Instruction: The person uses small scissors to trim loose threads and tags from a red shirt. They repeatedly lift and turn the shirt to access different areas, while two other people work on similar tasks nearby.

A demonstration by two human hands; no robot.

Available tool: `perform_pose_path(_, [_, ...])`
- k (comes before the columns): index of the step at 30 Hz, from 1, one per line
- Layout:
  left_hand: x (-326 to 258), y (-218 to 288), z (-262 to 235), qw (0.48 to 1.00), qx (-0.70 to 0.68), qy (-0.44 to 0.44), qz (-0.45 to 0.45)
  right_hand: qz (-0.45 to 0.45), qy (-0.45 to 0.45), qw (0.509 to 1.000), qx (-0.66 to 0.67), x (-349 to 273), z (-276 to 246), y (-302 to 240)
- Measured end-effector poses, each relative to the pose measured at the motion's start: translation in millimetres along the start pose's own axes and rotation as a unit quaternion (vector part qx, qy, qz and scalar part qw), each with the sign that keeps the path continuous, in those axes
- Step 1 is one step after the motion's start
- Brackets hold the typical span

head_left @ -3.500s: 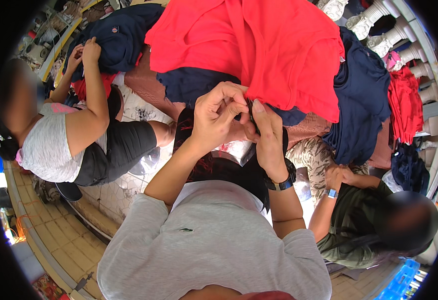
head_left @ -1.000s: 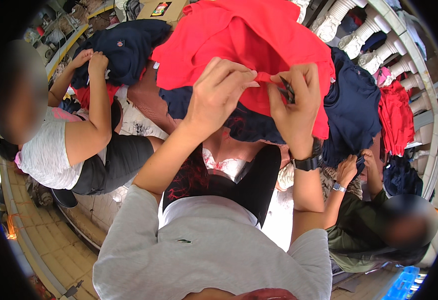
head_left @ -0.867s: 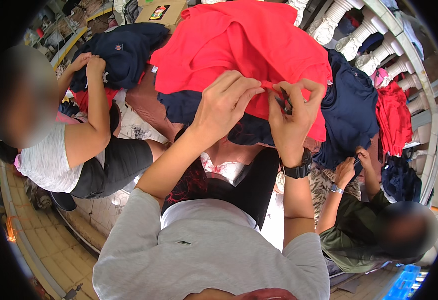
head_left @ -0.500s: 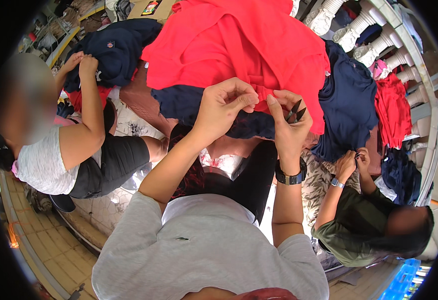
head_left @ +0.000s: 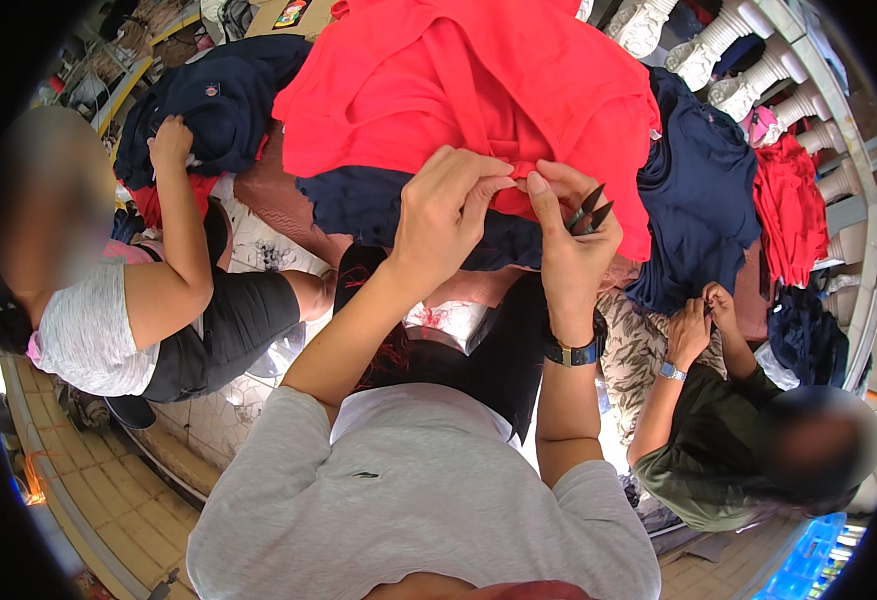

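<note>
A large red garment (head_left: 389, 100) lies heaped in front of me, over dark navy cloth (head_left: 359, 210). My left hand (head_left: 446, 210) is closed in a pinch at a gathered bit of the red edge. My right hand (head_left: 574, 235) pinches the same edge just beside it, thumb against forefinger. Small thread snips (head_left: 591, 213) are tucked in the right hand, their two dark pointed blades sticking up apart between the fingers. The handle part is hidden in the palm. Whether a loose thread is between my fingertips is too small to tell.
On the left a person (head_left: 89, 320) handles a navy garment (head_left: 209, 110). Another person (head_left: 709, 450) works at the right, hands by a navy garment (head_left: 694, 180). White balusters (head_left: 744, 95) line the right side, with a red garment (head_left: 789, 210) against them.
My left hand has turned slightly, its fingertips now at the red edge. My right hand has shifted a little left. The left person's hand has shifted on the navy garment.
</note>
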State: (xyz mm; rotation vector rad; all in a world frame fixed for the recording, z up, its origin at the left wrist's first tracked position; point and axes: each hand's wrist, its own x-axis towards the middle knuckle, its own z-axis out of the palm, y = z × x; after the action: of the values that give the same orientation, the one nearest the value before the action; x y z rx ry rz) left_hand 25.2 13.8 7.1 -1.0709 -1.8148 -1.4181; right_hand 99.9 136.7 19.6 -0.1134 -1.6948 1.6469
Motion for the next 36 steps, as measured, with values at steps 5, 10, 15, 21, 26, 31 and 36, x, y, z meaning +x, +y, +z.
perform_pose_path(5, [10,11,-14,0.971,-0.133,-0.073,-0.184,-0.116,-0.112,0.968,-0.194,15,-6,-10])
perform_pose_path(10, [8,2,-15,0.963,-0.175,-0.097,-0.183,-0.142,-0.119,0.962,-0.2,19,-1,-7])
perform_pose_path(15, [4,-4,-16,0.933,-0.266,-0.09,-0.226,-0.107,-0.129,0.965,-0.203,20,0,-11])
perform_pose_path(21, [1,1,-10,0.944,-0.25,-0.081,-0.198,-0.103,-0.126,0.967,-0.198,20,2,-11])
perform_pose_path(26, [9,4,-23,0.947,-0.189,-0.137,-0.221,-0.107,-0.14,0.966,-0.19,21,-2,-7])
perform_pose_path(31, [4,3,-18,0.908,-0.311,-0.094,-0.264,-0.045,-0.123,0.982,-0.133,11,0,-23])
perform_pose_path(36, [1,0,-22,0.866,-0.393,-0.088,-0.295,-0.13,-0.164,0.954,-0.216,5,-11,-33])
